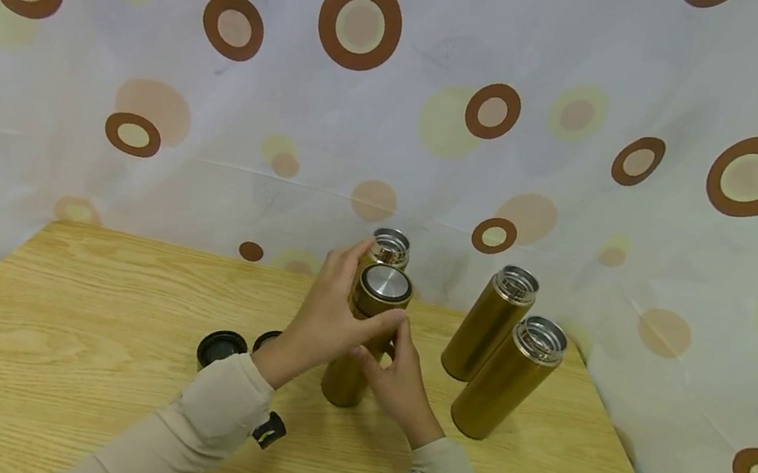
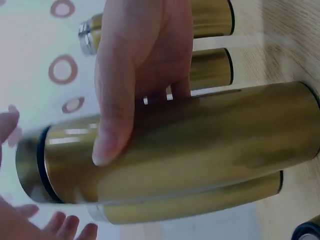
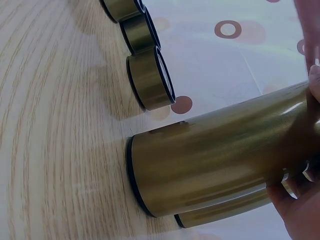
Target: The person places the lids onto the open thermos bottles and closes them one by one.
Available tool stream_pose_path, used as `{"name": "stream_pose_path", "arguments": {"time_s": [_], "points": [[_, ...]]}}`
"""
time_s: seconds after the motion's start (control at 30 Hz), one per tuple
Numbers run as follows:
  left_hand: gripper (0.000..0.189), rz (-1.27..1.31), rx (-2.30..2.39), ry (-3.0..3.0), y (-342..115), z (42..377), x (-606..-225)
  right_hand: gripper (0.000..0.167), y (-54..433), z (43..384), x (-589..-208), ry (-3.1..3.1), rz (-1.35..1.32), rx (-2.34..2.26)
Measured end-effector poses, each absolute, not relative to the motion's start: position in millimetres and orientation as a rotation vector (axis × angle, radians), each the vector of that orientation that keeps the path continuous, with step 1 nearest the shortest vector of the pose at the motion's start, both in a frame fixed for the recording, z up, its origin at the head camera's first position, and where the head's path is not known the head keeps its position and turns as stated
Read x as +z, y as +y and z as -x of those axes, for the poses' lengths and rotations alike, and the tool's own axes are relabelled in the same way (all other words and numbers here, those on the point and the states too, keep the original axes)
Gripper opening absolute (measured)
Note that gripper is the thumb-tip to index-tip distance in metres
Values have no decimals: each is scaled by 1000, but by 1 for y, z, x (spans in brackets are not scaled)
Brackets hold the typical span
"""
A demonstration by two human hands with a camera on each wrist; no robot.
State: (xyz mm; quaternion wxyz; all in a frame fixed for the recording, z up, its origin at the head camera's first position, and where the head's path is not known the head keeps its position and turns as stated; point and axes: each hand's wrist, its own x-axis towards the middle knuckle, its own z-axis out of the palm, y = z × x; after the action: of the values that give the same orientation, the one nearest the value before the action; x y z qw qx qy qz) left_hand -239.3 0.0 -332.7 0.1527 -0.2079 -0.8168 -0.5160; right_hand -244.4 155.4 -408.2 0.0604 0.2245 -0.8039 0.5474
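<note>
A gold thermos bottle (image 1: 345,383) stands upright on the table with its silver-topped lid (image 1: 387,284) on. My right hand (image 1: 401,384) grips the bottle's body, its thumb (image 2: 114,135) lying along the front. Around the lid, my left hand (image 1: 329,314) has its thumb and fingers spread. In the left wrist view, those fingers (image 2: 60,225) look apart from the lid. Directly behind stands another gold bottle (image 1: 392,247) with an uncovered steel mouth. Two more lidless bottles, one farther back (image 1: 488,328) and one nearer (image 1: 507,386), stand to the right.
Three loose gold lids (image 3: 150,82) sit in a row on the wooden table (image 1: 81,328), left of the held bottle. My left forearm partly hides them in the head view. A patterned cloth (image 1: 243,103) hangs behind the table and along its right side.
</note>
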Motion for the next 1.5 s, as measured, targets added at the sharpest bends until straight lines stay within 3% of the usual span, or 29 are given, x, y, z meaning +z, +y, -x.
{"name": "stream_pose_path", "arguments": {"time_s": [0.3, 0.47, 0.77, 1.1, 1.23, 1.5], "points": [[69, 496, -1303, -2270, 13, 236, -337, 58, 155, 246, -410, -2398, -701, 1621], [67, 607, -1371, -2216, 5, 243, -340, 55, 156, 245, -408, -2425, -671, 1639], [63, 819, -1563, -2255, -11, 251, -338, 66, 154, 227, -382, -2468, -646, 1674], [64, 940, -1721, -2292, -21, 261, -340, 64, 157, 244, -408, -2418, -665, 1701], [63, 885, -1673, -2313, -19, 253, -337, 64, 156, 243, -408, -2410, -679, 1692], [74, 521, -1281, -2326, 2, 235, -333, 58, 155, 243, -409, -2417, -715, 1652]]}}
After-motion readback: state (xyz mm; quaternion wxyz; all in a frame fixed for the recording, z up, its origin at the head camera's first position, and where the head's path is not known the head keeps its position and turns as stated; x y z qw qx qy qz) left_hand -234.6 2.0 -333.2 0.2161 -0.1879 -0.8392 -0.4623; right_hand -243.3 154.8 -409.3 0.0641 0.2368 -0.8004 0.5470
